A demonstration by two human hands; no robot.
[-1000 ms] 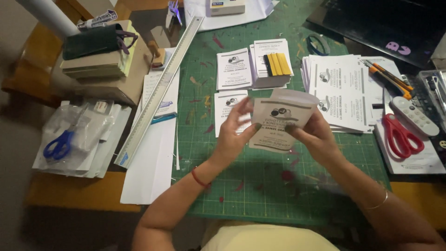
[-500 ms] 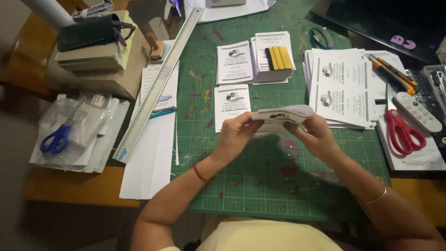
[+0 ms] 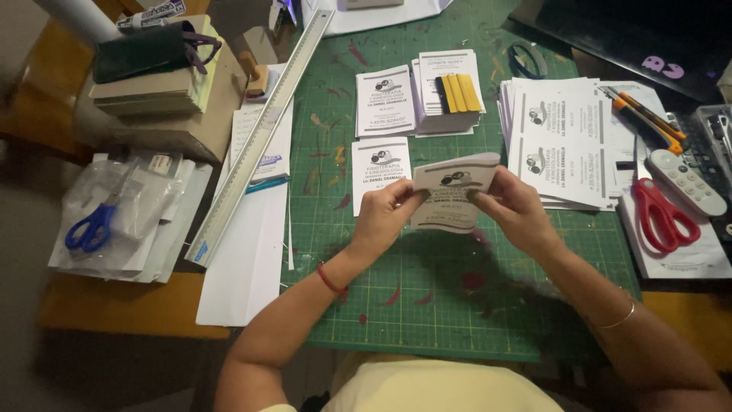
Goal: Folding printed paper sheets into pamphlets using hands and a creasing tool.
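While both hands pinch it at centre frame, the left hand [image 3: 389, 217] and right hand [image 3: 512, 207] hold a small stack of printed cards [image 3: 451, 192] above the green cutting mat [image 3: 427, 305]. Just right lie larger printed sheets [image 3: 560, 141], then red scissors [image 3: 662, 217]; a metal ruler [image 3: 259, 141] slants at left.

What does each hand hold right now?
Left hand: closed on the left edge of the small stack of printed cards.
Right hand: closed on its right edge.
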